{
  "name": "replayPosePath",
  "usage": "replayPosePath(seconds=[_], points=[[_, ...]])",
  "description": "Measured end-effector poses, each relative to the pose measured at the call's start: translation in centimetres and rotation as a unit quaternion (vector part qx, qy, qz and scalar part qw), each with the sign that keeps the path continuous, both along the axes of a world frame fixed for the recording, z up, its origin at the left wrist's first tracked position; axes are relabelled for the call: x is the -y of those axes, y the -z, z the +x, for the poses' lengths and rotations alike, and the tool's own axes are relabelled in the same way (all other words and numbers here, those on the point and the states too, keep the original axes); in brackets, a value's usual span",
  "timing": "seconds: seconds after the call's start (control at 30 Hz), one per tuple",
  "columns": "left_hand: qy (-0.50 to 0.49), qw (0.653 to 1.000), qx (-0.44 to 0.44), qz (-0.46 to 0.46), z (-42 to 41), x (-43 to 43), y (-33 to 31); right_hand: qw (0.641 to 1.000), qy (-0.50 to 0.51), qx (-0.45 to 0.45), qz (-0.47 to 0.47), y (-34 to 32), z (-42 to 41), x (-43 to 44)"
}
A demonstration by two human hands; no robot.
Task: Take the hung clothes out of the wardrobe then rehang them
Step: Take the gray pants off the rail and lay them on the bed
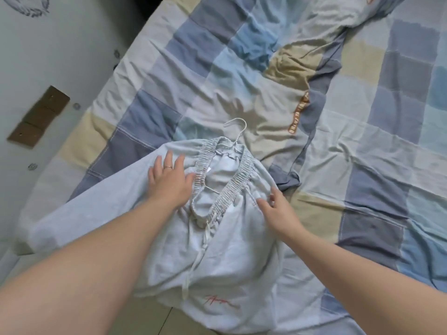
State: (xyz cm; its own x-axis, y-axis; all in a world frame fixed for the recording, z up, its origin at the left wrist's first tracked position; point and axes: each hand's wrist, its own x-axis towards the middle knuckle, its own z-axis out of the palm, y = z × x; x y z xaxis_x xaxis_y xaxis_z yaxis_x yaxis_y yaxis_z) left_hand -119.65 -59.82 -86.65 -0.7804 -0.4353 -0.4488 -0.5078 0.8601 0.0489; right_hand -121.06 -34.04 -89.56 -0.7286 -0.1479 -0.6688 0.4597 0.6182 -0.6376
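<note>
- A pair of pale blue trousers is seen laid on a bed, its lower end with a small red embroidered mark hanging over the bed's near edge above a tiled floor.
- A white drawstring is trailed down the front of the garment.
- The left hand, a ring worn on one finger, is laid flat on the cloth just left of the elastic waistband, fingers spread.
- The right hand is set on the cloth at the waistband's right side, fingertips bent; whether a fold is pinched cannot be told through the blur.
- A white hanger is threaded inside the waist, its hook lying on the bedding beyond.
- The bed is covered by a checked sheet in blue, grey and beige, with a rumpled matching cover bearing an orange label.
- Brown wall plates are seen at far left.
</note>
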Motion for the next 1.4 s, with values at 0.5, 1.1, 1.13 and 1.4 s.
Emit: replayPosePath(seconds=[0.5,1.1,1.13,1.4], points=[[-0.094,0.993,-0.065,0.040,-5.2,6.4,3.2,0.968,0.041,-0.065,0.237,3.3,-2.0,1.2],[0.037,0.994,-0.093,0.052,-3.2,-18.5,-2.2,0.979,0.108,-0.077,0.155,-1.7,2.6,-26.8],[0.047,0.993,-0.089,0.059,-3.2,-21.7,-2.1,0.977,0.119,-0.076,0.162,-1.8,2.9,-30.0],[0.060,0.985,-0.085,0.138,-1.1,-45.2,0.9,0.954,0.145,-0.114,0.238,-3.2,4.0,-53.5]])
